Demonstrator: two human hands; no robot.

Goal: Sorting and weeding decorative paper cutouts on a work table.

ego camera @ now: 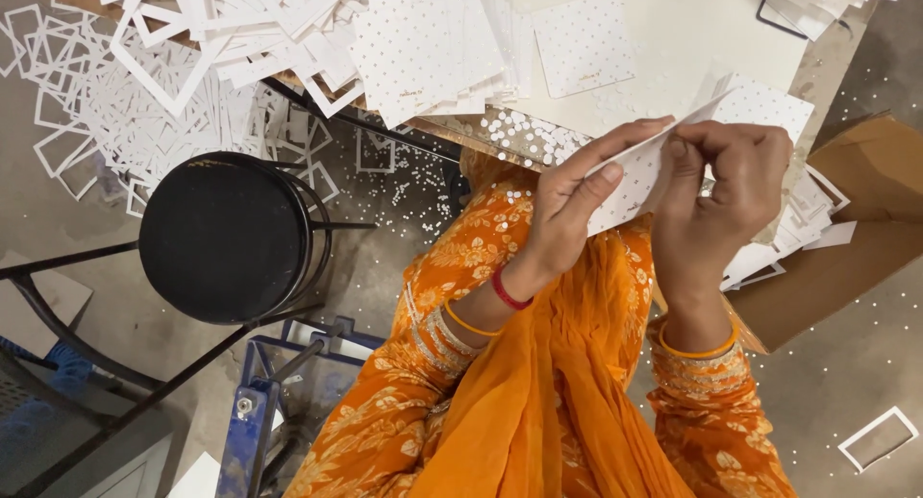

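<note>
1. Here we are, centre-right of the frame: I've got both hands up on one white punched card [642, 176], held tilted in front of the orange clothing.
2. Left hand [577, 205] comes in from lower centre, wrist bent, fingers stretched long along the card's near face, thumb pressed against it. That's a firm grasp on the card.
3. Right hand [721, 186] sits just right of it, knuckles curled, fingertips pinching the card's upper edge. Closed on the same card, the two hands almost touching.
4. Bangles on both wrists, a red one on the left.
5. Containers now: a brown cardboard box [846, 248] at the right edge, white cards spilling along its near side; I can't tell how much is inside.
6. Top of frame, the worktable [673, 37] carries a heap of dotted cards [423, 51] and one lying alone [584, 43].
7. Upper left, a drift of cut white frames [125, 85] hangs over the table edge and litters the floor.
8. Left of centre, a black round stool [223, 236] stands close by my left elbow; a blue metal frame [252, 411] is below it.
9. Open grey floor shows lower right, sprinkled with paper dots.
</note>
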